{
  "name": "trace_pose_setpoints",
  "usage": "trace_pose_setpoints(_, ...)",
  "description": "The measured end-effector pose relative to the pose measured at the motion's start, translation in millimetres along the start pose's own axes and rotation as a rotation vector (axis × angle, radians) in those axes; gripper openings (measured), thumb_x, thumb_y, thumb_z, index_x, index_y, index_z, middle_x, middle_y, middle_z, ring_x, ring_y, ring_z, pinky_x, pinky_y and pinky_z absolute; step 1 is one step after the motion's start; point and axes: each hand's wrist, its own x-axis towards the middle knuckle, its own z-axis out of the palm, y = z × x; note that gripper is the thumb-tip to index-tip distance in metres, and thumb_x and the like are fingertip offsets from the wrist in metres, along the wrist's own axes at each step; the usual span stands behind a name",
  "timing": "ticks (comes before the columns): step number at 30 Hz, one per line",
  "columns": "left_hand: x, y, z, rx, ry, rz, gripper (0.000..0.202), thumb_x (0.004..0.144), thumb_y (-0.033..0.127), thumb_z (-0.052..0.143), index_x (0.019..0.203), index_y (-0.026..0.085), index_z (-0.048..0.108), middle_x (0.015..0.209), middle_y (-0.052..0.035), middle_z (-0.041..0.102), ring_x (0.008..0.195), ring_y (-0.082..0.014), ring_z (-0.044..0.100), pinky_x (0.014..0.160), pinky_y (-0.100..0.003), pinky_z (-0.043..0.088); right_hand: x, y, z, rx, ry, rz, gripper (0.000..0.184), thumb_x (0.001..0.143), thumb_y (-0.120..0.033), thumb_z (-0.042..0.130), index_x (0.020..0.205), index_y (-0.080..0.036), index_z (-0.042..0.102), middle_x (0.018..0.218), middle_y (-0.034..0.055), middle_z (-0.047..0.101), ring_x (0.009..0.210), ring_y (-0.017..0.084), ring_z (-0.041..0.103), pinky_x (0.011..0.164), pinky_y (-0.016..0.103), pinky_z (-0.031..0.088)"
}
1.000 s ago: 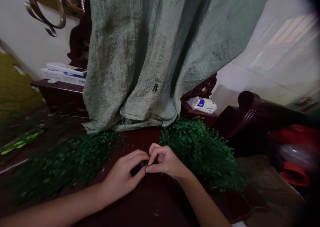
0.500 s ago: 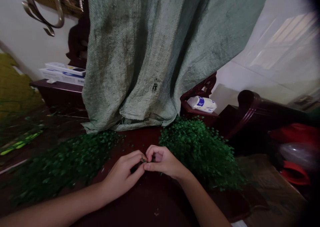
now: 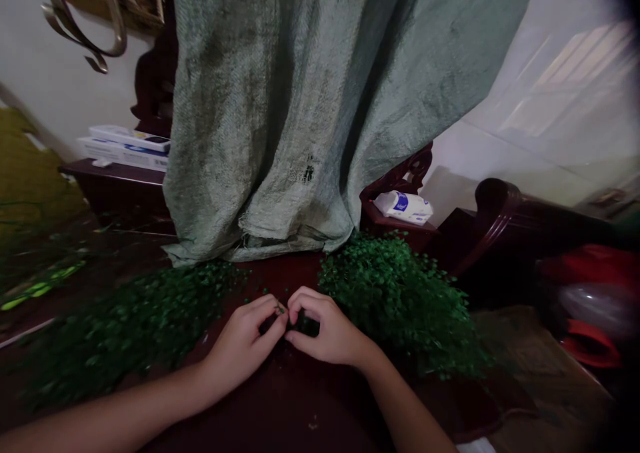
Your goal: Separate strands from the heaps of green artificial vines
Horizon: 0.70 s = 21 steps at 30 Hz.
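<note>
My left hand and my right hand meet at the middle of a dark red table. Both are closed in a pinch on a small green plastic sprig, mostly hidden between the fingertips. A tall heap of green plastic leaf sprigs lies right beside my right hand. A flatter spread of green sprigs lies to the left of my left hand.
A grey-green woven sack hangs down onto the table's far edge. A white tissue pack sits on dark carved furniture behind the right heap. White boxes lie on a side table at left. Red objects are at right.
Both hands have shifted slightly toward each other and away from me, and the right fingers have curled further over the sprig. The heaps have not moved.
</note>
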Motion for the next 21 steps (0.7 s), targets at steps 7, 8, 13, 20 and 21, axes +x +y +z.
trace_pose_setpoints(7, -2, 1, 0.4, 0.020, -0.018, 0.004, 0.021, 0.092, 0.019, 0.044, 0.077, 0.019, 0.059, 0.077, -0.0006, 0.060, 0.072, -0.0152, 0.058, 0.067, -0.026, 0.044, 1, 2, -2, 0.139, -0.030, 0.027, 0.014, 0.079, -0.024, 0.068, 0.075, -0.020, 0.056, 0.096, 0.0037, 0.051, 0.089, 0.016, 0.053, 0.081, 0.029, 0.046)
trace_pose_setpoints(8, -2, 1, 0.2, 0.014, -0.021, 0.014, 0.021, 0.092, 0.019, 0.045, 0.077, 0.020, 0.059, 0.077, -0.0005, 0.060, 0.072, -0.0149, 0.058, 0.067, -0.026, 0.044, 0, 1, -4, 0.176, -0.035, 0.028, 0.016, 0.079, -0.026, 0.070, 0.075, -0.020, 0.056, 0.098, 0.0040, 0.049, 0.091, 0.016, 0.053, 0.083, 0.029, 0.046)
trace_pose_setpoints(13, 0, 3, -1.7, 0.015, 0.048, 0.011, 0.021, 0.088, 0.017, 0.046, 0.069, 0.019, 0.054, 0.071, 0.0012, 0.057, 0.067, -0.0136, 0.056, 0.063, -0.024, 0.043, -1, -5, -9, 0.231, -0.180, -0.041, 0.017, 0.077, -0.027, 0.072, 0.073, -0.018, 0.058, 0.116, 0.0070, 0.044, 0.108, 0.019, 0.051, 0.101, 0.036, 0.038)
trace_pose_setpoints(20, 3, -2, -0.9, 0.019, 0.066, -0.014, 0.023, 0.087, 0.017, 0.047, 0.065, 0.019, 0.054, 0.068, 0.0016, 0.055, 0.065, -0.0135, 0.054, 0.061, -0.024, 0.041, -1, -4, -10, 0.281, -0.206, -0.039, 0.016, 0.076, -0.024, 0.073, 0.073, -0.018, 0.059, 0.121, 0.0073, 0.044, 0.109, 0.019, 0.052, 0.103, 0.037, 0.036)
trace_pose_setpoints(21, 3, -1, -0.6, 0.016, 0.055, -0.013, 0.023, 0.087, 0.017, 0.047, 0.065, 0.018, 0.054, 0.068, 0.0015, 0.055, 0.065, -0.0136, 0.054, 0.061, -0.024, 0.041, -1, -4, -10, 0.283, -0.209, -0.035, 0.016, 0.076, -0.024, 0.073, 0.074, -0.018, 0.059, 0.120, 0.0069, 0.044, 0.107, 0.019, 0.053, 0.102, 0.037, 0.037)
